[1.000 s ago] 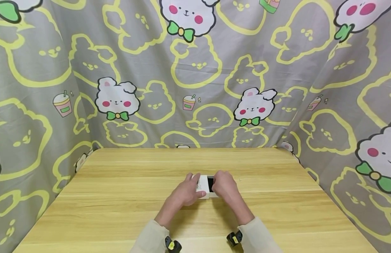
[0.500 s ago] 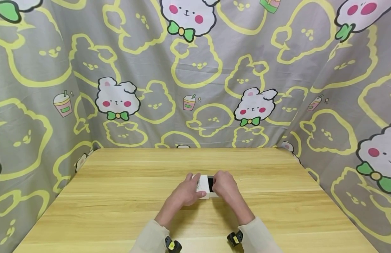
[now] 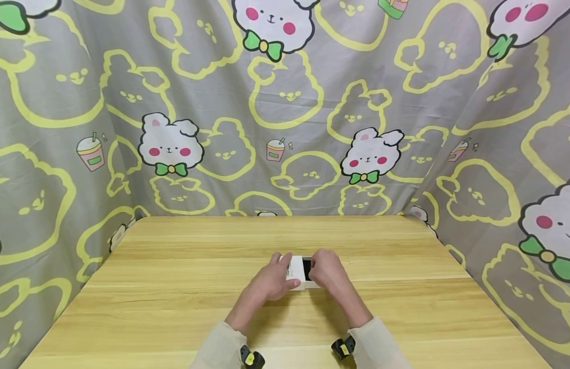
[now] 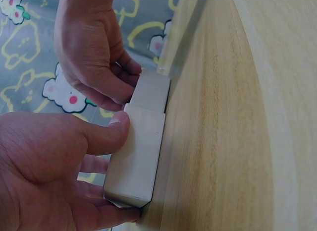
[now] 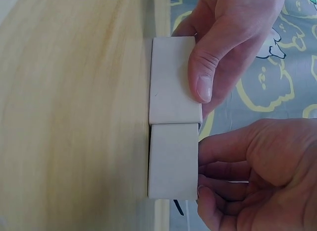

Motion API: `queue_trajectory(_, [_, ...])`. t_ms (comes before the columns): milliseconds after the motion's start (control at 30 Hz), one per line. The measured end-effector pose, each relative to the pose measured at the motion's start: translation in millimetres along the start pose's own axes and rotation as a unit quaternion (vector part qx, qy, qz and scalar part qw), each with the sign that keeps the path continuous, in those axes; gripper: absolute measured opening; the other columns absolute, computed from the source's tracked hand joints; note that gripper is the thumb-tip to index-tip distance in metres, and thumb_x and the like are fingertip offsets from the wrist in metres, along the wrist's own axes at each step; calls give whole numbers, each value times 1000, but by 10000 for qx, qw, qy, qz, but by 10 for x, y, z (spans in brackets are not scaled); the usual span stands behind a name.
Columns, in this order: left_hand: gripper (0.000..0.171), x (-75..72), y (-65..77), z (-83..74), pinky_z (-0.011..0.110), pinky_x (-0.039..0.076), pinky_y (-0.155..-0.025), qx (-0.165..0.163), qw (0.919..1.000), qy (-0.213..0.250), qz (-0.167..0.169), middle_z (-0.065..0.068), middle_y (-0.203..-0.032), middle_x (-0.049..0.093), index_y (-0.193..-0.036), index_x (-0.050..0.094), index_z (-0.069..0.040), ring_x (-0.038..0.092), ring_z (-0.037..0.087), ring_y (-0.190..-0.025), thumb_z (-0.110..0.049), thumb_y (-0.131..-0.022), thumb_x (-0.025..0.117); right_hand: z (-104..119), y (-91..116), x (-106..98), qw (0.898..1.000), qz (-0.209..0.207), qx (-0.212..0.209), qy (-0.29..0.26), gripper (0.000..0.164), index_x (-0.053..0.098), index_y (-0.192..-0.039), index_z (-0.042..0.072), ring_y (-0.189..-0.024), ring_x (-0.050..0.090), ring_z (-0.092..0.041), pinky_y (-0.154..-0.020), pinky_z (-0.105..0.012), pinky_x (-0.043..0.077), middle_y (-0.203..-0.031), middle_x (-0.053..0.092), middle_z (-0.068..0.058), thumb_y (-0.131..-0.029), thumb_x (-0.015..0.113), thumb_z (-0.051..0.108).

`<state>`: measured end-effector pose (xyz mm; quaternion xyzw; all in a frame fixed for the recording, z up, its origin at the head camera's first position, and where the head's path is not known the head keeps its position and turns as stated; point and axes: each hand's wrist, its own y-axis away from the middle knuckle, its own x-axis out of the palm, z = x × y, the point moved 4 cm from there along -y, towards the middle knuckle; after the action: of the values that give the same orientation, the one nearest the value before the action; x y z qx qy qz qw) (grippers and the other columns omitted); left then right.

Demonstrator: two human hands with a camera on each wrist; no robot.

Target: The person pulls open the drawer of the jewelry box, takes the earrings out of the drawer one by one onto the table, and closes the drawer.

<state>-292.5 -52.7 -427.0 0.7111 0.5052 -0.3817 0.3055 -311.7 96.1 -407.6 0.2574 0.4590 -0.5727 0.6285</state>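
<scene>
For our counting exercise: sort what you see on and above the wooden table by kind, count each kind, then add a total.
Hands: 2, left hand and right hand
White box parts: 2, outer sleeve and inner tray
Wooden table: 1
Total: 5

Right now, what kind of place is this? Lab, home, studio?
Likely a makeshift recording booth, not a lived-in room. A cartoon-rabbit cloth hangs as backdrop round three sides of a wooden table, and the left hand and right hand hold a small white box.
</scene>
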Motion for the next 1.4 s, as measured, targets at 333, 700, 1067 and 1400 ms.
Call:
queue_trajectory(333, [75, -3, 2, 2, 49, 54, -88, 23, 10000, -17, 0, 24, -151, 39, -156, 35, -4, 61, 30, -96, -36, -97, 69, -6, 0, -2, 9997, 143, 191, -102, 19, 64, -55, 7, -55, 47, -15, -48, -25, 38, -56, 58, 0, -63, 64, -10])
queue_trajectory(700, [76, 5, -5, 11, 50, 54, -89, -76, 10000, 26, 32, 24, -154, 37, -156, 35, -6, 61, 31, -100, -37, -96, 69, -28, -12, 6, 9985, 329, 389, -187, 18, 63, -57, 7, -56, 47, -15, -49, -24, 38, -57, 57, 0, -68, 68, -7])
queue_trajectory(1067, [76, 7, -3, 15, 50, 53, -89, -68, 10000, 49, 27, 24, -154, 37, -156, 35, -6, 61, 32, -100, -37, -96, 69, -32, -4, -8, 9981, 376, 420, -258, 18, 63, -59, 7, -55, 46, -14, -48, -23, 36, -58, 56, 0, -68, 67, -8])
queue_trajectory(1400, [76, 0, 1, 9, 48, 53, -85, -65, 10000, 53, 17, 24, -153, 38, -156, 35, -5, 59, 29, -95, -36, -97, 69, -35, -11, -13, 9973, 465, 476, -307, 19, 61, -59, 7, -54, 47, -14, -48, -23, 37, -59, 56, 0, -71, 69, -6])
